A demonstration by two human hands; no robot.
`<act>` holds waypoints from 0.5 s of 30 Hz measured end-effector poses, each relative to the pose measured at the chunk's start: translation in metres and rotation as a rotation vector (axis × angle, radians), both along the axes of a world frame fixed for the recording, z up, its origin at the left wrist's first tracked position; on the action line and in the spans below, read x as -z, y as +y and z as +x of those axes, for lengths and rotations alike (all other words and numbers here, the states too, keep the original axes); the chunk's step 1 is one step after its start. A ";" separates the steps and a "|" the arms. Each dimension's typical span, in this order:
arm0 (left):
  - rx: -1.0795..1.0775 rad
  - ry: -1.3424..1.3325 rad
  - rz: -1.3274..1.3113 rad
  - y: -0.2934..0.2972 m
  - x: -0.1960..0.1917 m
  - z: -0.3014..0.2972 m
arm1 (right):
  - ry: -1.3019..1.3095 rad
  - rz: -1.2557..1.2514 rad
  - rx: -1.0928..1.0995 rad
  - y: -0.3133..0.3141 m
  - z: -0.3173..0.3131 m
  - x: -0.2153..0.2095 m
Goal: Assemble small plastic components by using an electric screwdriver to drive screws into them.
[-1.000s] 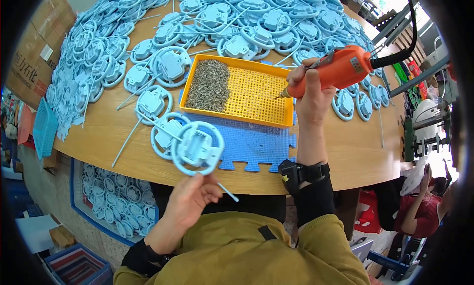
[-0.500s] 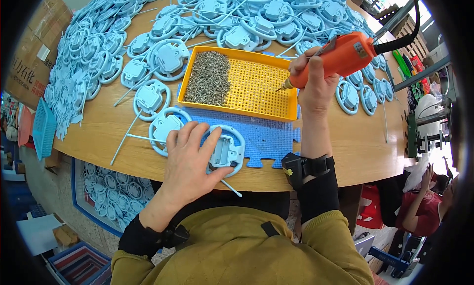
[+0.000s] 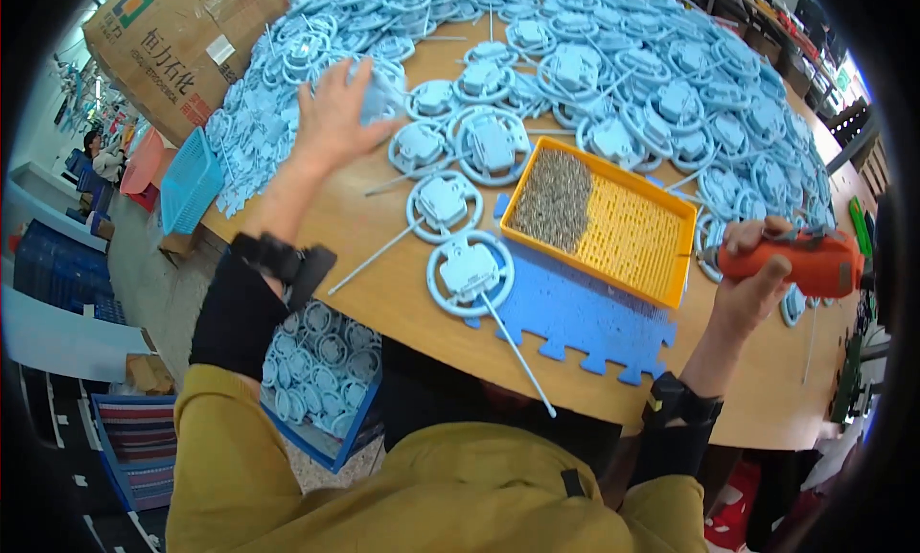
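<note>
My left hand (image 3: 335,122) is raised at the far left over the pile of light blue wheel-shaped plastic parts (image 3: 287,59), fingers spread. A smeared light blue part (image 3: 385,97) shows beside its fingers; it does not look gripped. In my right hand (image 3: 752,285) is an orange electric screwdriver (image 3: 805,263), lying sideways, its tip pointing left beside the right end of a yellow tray (image 3: 599,285). Small metal screws (image 3: 553,200) fill the tray's left part. Nearest me lies a wheel-shaped part (image 3: 470,268) with a thin rod, overlapping the blue foam mat (image 3: 565,309).
More wheel-shaped parts (image 3: 575,69) are heaped along the table's far side. A cardboard box (image 3: 182,55) and a blue basket (image 3: 192,181) stand at the left. Below the table edge, a blue crate (image 3: 331,448) holds similar parts.
My left hand has left the mat and moved up and left; the wheel-shaped part it held there is gone from the mat. My view has turned left. The screwdriver tip is no longer over the tray.
</note>
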State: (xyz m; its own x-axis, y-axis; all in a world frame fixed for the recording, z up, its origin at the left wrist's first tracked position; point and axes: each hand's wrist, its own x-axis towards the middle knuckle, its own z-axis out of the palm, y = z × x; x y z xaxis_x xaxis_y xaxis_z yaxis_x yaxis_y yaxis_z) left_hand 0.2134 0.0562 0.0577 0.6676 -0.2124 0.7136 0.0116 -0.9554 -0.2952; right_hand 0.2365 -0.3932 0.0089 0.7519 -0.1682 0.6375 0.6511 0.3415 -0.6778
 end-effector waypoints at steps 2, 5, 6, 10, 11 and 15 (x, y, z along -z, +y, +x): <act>0.096 0.170 -0.106 -0.004 0.010 -0.006 | -0.011 -0.024 -0.054 -0.001 -0.003 -0.004; 0.107 0.621 -0.236 -0.071 0.039 -0.034 | 0.046 -0.063 0.025 -0.007 -0.013 0.001; 0.148 0.661 -0.308 -0.097 0.046 -0.056 | 0.085 -0.064 0.012 -0.008 -0.016 0.000; 0.158 0.651 -0.534 -0.131 0.084 -0.105 | 0.003 0.019 0.129 -0.013 -0.016 -0.007; 0.172 0.670 -0.648 -0.126 0.084 -0.110 | 0.013 0.034 0.119 -0.019 -0.017 -0.010; 0.217 0.840 -0.858 -0.107 0.073 -0.120 | 0.056 0.054 -0.057 -0.016 -0.036 -0.028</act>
State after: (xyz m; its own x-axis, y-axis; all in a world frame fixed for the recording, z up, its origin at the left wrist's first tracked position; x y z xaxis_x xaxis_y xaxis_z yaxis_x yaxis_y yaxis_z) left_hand 0.0937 -0.0513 -0.0156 0.9980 -0.0490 0.0406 -0.0636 -0.8021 0.5937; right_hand 0.2006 -0.4088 0.0367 0.7956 -0.1570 0.5851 0.5909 0.4137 -0.6926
